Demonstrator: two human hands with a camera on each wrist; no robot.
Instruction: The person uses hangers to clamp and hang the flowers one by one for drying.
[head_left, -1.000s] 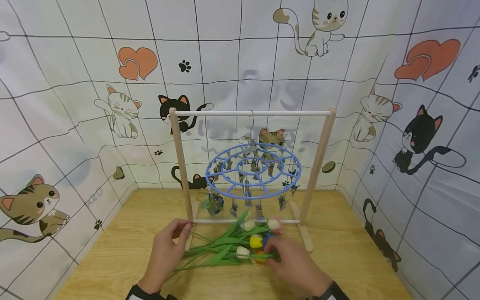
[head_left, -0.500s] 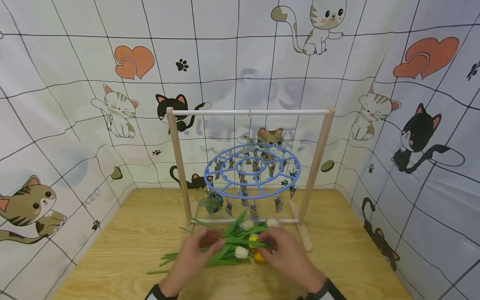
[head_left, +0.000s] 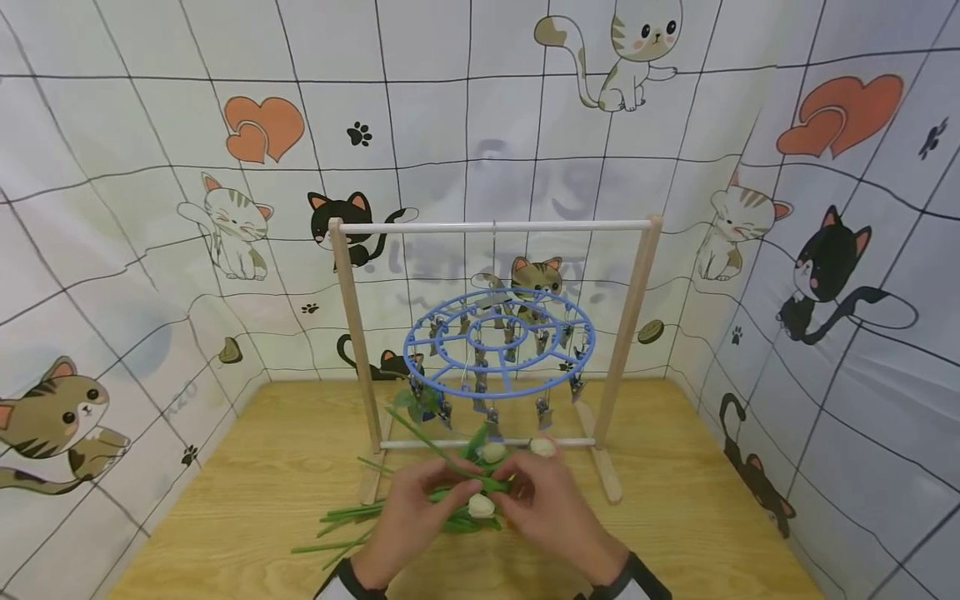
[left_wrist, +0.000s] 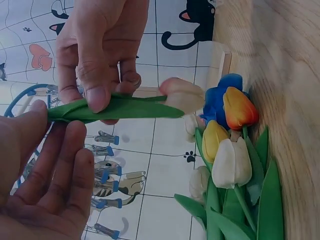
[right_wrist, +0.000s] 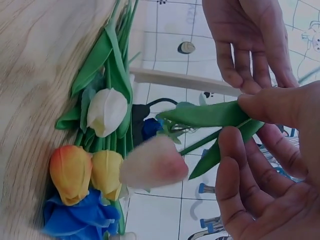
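Observation:
A pale pink artificial tulip (right_wrist: 155,162) with green leaves (left_wrist: 125,108) is held up between both hands, over other flowers. My left hand (head_left: 416,508) pinches it at the stem and leaf base between thumb and fingers. On the leaves nearer the bloom, the thumb and fingers of my right hand (head_left: 551,508) pinch. Below lies a bunch of artificial flowers: a white tulip (left_wrist: 231,162), a yellow tulip (left_wrist: 214,140), an orange tulip (left_wrist: 240,108) and a blue flower (right_wrist: 82,215). Their green stems (head_left: 348,512) point left along the table.
Behind the hands stands a wooden rack (head_left: 630,333) with a white top bar. From it hangs a round blue hanger (head_left: 506,392) with several metal clips (head_left: 543,414). A blue flower with green leaves (head_left: 411,404) hangs at its left side. The wooden table (head_left: 247,483) meets cat-print walls.
My left hand has moved right from beside the rack's foot to the tulip's stem. The tulip is lifted off the bunch, and both hands now pinch it close together. The hanger has turned slightly.

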